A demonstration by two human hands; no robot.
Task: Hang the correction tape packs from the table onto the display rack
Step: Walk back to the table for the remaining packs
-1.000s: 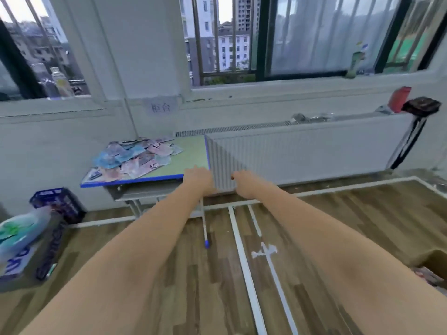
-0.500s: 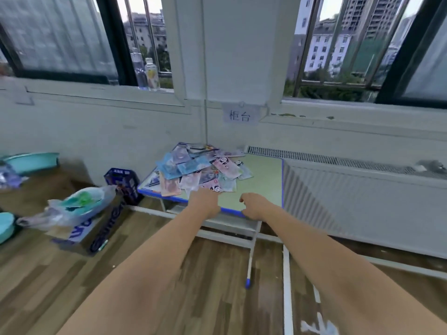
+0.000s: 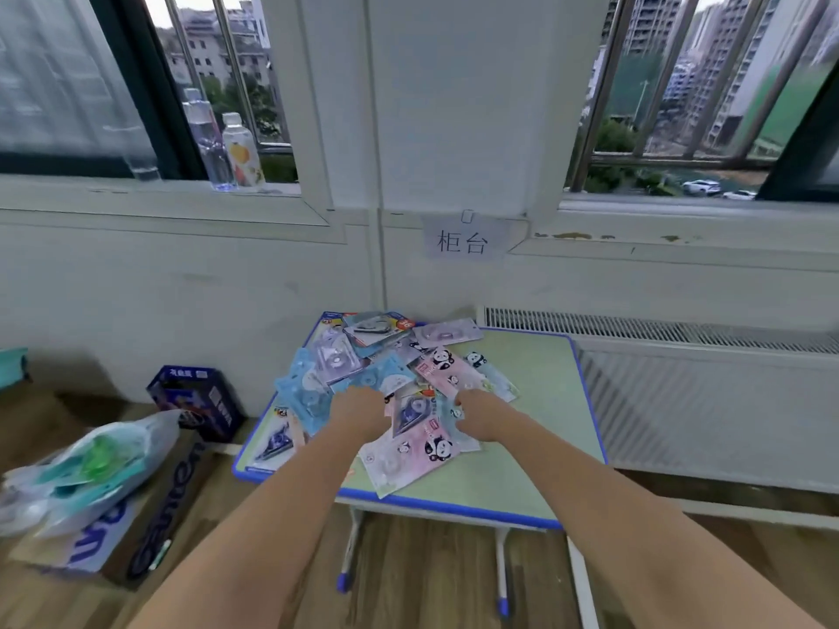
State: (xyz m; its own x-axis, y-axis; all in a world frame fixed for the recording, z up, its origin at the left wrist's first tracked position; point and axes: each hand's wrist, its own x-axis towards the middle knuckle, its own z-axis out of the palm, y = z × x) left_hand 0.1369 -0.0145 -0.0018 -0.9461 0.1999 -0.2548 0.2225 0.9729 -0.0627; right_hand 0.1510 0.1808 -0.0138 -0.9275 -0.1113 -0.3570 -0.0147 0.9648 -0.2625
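The packs (image 3: 390, 383) lie in a loose, overlapping heap on the left and middle of the counter (image 3: 535, 429) — blue, lilac and pink cards, several with panda prints. One pink pack (image 3: 408, 456) sits nearest the front edge, partly under the forearms.

Left hand (image 3: 361, 413) is down on the heap at its near left; right hand (image 3: 483, 417) is on its near right edge. Both are seen from behind, fingers buried among the cards. Whether either is pinching a pack or merely resting with fingers spread, I cannot tell.

Judgement: the step in hand is the pick-up. The cards are slick and interleaved, so a pull from the middle would likely drag neighbours off the front edge. Better to take a top pack by its hang-hole end, lift it straight up, and square several together with holes aligned before turning away.

No rack is in view — it must be elsewhere in the room.

Bottles (image 3: 236, 152) stand on the sill; a blue box (image 3: 195, 401) and bags (image 3: 86, 469) sit on the floor at left.
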